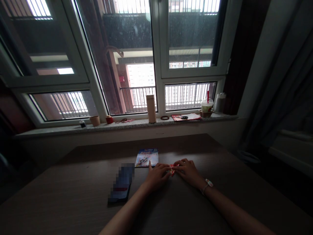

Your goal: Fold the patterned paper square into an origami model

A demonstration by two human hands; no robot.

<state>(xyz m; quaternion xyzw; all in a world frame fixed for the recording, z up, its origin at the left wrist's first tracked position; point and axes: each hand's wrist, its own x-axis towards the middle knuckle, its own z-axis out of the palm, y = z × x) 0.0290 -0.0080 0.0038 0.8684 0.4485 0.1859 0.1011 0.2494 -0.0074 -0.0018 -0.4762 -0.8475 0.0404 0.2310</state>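
Observation:
A small piece of red patterned paper (172,170), apparently folded, lies on the dark tabletop between my two hands. My left hand (158,174) reaches it from the left, its fingertips on the paper's left edge and its thumb sticking up and away. From the right, my right hand (187,171) presses fingers onto the same paper, knuckles bent. Parts of the paper are hidden under the fingers of both hands. Just behind my left hand lies a flat blue-and-white printed booklet or packet (147,157).
A dark phone-like object (121,184), partly pixelated, lies left of my left forearm. Along the windowsill (117,127) stand a beige flask (151,109), a paper cup (95,121), a drink cup with a red straw (207,106), and red papers with scissors (186,117).

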